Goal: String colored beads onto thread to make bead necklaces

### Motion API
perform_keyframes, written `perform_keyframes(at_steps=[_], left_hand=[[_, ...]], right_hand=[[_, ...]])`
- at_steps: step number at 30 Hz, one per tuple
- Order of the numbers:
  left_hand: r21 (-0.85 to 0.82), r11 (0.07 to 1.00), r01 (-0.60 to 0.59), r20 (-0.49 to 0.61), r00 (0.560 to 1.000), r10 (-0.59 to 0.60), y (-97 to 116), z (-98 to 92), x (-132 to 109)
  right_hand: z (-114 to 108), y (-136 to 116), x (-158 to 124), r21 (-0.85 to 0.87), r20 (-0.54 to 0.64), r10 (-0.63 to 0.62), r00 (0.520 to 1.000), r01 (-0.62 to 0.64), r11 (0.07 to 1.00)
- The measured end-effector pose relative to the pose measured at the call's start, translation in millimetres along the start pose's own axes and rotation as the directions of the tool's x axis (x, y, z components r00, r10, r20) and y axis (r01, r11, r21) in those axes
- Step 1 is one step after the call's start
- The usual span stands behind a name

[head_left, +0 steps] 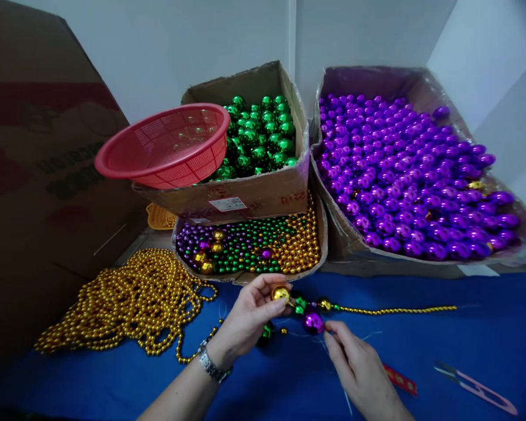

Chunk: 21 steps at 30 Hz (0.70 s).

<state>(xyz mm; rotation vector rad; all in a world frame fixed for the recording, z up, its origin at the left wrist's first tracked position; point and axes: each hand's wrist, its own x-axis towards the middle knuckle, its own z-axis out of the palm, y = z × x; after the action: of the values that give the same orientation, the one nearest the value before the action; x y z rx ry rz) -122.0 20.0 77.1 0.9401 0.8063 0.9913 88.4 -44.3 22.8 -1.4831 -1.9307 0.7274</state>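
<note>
Blue tablecloth (464, 351); left hand (245, 318) pinches glossy gold ball (280, 293), right hand (359, 368) pinches thin thread (347, 402).

Small bead-stringing workshop, piecework bench. Bulk stock in open cardboard boxes (245, 196): green baubles (263, 137), purple baubles (412, 175), mixed small beads (254, 245). Heap of gold bead strands (127, 298) on blue-covered counter (464, 345). Thread snips (477, 389) near counter's front edge. Red plastic basket (166, 143) perched on box. Big shipping carton (35, 146) at left. Bare white walls (158, 47).

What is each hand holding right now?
Left hand: closed, pinching the gold ball.
Right hand: fingers pinched against the purple ball; exact grip cannot be told.
</note>
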Motion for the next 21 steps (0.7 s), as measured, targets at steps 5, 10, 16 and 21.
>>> perform_keyframes(at_steps=[5,10,16,21], left_hand=[[-0.062,0.998,0.008,-0.041,0.999,-0.011,-5.9,0.4,-3.5],[-0.045,0.999,-0.024,-0.066,0.998,0.021,-5.8,3.3,-5.7],[0.122,0.990,-0.069,-0.072,0.994,0.078,-7.4,7.0,-10.2],[0.125,0.992,-0.032,-0.057,0.998,0.040,-8.5,6.7,-11.4]], right_hand=[[-1.3,2.6,-1.2,0.014,0.008,-0.048,0.999,0.048,0.999],[3.6,10.1,-3.1,0.035,-0.085,-0.095,0.992,0.099,0.995],[5.3,13.1,-5.0,0.121,-0.038,-0.046,0.998,0.050,0.991],[9.3,13.2,-5.4,0.295,0.061,0.031,0.998,-0.048,0.954]])
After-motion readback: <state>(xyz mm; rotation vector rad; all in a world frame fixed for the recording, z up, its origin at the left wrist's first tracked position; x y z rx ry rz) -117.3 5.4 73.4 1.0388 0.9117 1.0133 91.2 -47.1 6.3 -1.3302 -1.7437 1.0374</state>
